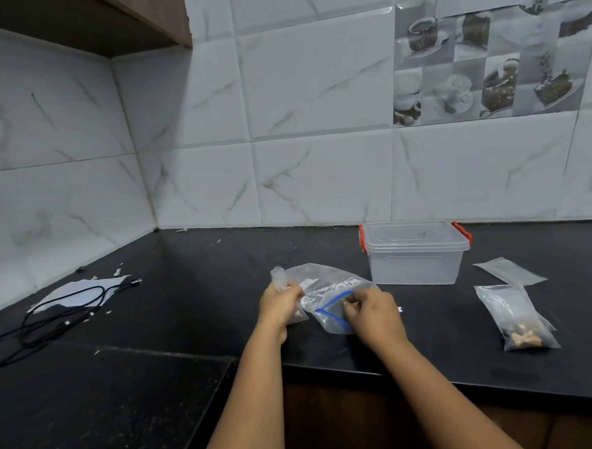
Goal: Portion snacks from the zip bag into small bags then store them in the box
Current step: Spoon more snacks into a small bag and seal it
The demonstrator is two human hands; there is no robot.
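A: Where's the zip bag [328, 292]?

B: On the black counter [186, 286], just in front of the closed box [414, 257]. Your right hand [372, 315] pinches its blue zip edge; your left hand [281, 305] grips a small bag [280, 278].

A: How will it handle?

B: Likely light, limp and slippery, so hold the stiffer zip strip, not the film. The filled bag [518, 316] should slump.

A: Any writing?

B: A white patch on the zip bag, too blurred to read.
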